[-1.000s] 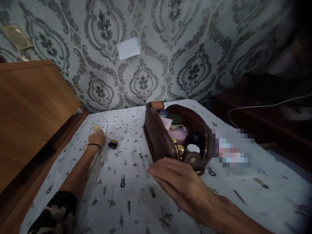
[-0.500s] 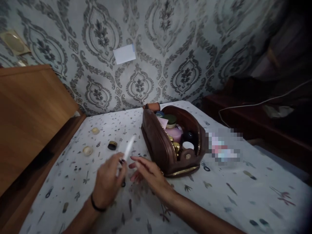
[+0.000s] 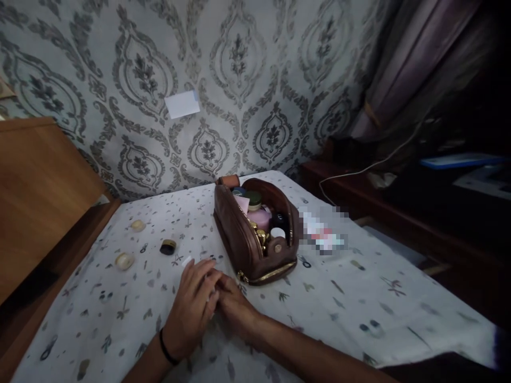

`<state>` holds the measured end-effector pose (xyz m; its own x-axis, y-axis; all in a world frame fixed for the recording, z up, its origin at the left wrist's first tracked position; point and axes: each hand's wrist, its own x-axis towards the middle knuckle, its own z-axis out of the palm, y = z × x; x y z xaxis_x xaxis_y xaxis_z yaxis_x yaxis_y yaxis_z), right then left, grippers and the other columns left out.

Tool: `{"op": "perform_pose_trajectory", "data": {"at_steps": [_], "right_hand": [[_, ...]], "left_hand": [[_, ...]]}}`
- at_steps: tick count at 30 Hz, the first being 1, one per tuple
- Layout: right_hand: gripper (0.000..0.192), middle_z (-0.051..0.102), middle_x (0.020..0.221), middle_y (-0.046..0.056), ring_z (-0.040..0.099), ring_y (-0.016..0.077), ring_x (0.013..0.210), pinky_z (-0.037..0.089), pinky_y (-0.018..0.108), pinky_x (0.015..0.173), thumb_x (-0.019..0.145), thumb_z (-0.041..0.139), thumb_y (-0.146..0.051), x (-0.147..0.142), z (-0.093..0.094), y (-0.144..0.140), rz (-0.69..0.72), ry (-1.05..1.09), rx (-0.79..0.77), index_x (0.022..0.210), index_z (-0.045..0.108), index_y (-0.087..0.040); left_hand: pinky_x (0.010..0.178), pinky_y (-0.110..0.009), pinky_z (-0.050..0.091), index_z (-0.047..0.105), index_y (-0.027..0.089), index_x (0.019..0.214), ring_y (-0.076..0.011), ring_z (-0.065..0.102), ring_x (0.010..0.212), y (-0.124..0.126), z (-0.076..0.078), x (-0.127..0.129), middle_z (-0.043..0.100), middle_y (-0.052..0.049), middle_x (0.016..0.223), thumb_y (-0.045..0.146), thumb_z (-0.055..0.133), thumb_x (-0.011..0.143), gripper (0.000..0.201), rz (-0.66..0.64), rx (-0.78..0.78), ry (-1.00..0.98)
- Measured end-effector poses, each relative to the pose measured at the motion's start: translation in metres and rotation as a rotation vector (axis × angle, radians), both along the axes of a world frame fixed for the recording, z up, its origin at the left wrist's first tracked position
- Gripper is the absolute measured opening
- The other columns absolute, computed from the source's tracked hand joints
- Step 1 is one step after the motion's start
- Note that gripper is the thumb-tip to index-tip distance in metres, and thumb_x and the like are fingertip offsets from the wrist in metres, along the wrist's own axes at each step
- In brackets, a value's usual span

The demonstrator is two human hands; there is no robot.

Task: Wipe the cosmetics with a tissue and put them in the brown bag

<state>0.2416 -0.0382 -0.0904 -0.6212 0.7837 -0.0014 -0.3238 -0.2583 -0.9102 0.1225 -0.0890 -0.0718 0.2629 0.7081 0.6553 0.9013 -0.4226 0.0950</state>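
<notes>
both hands meet, fingers closed on a white tube beside the pouch; better grip it firmly near the end; keep it low over the surface.

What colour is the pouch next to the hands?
Brown, with a gold zip edge. The pouch shows best in the head view, open on the table.

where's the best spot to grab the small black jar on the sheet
Probably by its round sides, from straight above. The black jar is low, sits flat on the sheet and stands apart from the other jars, so fingers can close across it freely. The left hand is nearer.
</notes>
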Motion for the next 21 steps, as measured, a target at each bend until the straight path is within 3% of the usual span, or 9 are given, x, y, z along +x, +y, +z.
{"op": "perform_pose_trajectory", "data": {"at_steps": [3,6,10,14,17,21], "right_hand": [[0.047,0.065,0.078,-0.001,0.055,0.0134,0.064,0.046,0.026,0.063,0.077,0.071,-0.063,-0.001,-0.006,-0.001,0.053,-0.02,-0.102,0.099,0.069,-0.022],[0.059,0.06,0.066,-0.003,0.048,0.0104,0.052,0.037,0.022,0.05,0.073,0.072,-0.071,0.0,-0.012,-0.001,0.137,-0.051,-0.143,0.105,0.068,-0.022],[0.069,0.061,0.065,-0.003,0.045,0.0087,0.049,0.034,0.022,0.047,0.07,0.07,-0.076,0.0,-0.013,-0.001,0.182,-0.067,-0.127,0.112,0.067,-0.021],[0.073,0.061,0.069,-0.004,0.048,0.0081,0.05,0.034,0.021,0.045,0.068,0.076,-0.072,-0.003,-0.011,0.001,0.232,-0.07,-0.109,0.118,0.063,-0.02],[0.068,0.056,0.069,-0.007,0.051,0.0072,0.05,0.035,0.019,0.045,0.06,0.086,-0.059,-0.004,-0.01,0.003,0.265,-0.109,-0.101,0.111,0.063,-0.021],[0.053,0.064,0.077,-0.005,0.055,0.007,0.053,0.035,0.018,0.046,0.066,0.085,-0.05,0.001,-0.008,0.005,0.298,-0.128,-0.085,0.103,0.062,-0.019]], "left_hand": [[0.112,-0.048,0.041,0.063,0.021,0.118,-0.0259,0.057,0.127,0.011,0.001,-0.01,0.063,-0.012,0.132,0.021,0.043,0.099,0.028,0.085,-0.099,-0.201],[0.092,-0.038,0.052,0.067,0.02,0.104,-0.0245,0.065,0.107,0.022,0.007,-0.024,0.069,-0.011,0.111,0.033,0.042,0.099,0.028,0.196,-0.217,-0.446],[0.063,-0.027,0.048,0.065,0.02,0.086,-0.0188,0.06,0.069,0.033,0.008,-0.039,0.066,-0.002,0.077,0.047,0.052,0.091,0.03,0.301,-0.318,-0.727],[0.056,-0.024,0.04,0.063,0.02,0.076,-0.0143,0.048,0.059,0.035,0.003,-0.047,0.055,0.002,0.064,0.052,0.059,0.084,0.033,0.318,-0.303,-0.867],[0.051,-0.022,0.036,0.064,0.019,0.076,-0.012,0.043,0.055,0.034,0.002,-0.05,0.05,0.004,0.059,0.055,0.062,0.083,0.037,0.341,-0.309,-0.953],[0.046,-0.02,0.033,0.062,0.017,0.076,-0.0088,0.042,0.051,0.037,-0.001,-0.052,0.048,0.005,0.057,0.062,0.067,0.077,0.045,0.319,-0.306,-1.274]]}}
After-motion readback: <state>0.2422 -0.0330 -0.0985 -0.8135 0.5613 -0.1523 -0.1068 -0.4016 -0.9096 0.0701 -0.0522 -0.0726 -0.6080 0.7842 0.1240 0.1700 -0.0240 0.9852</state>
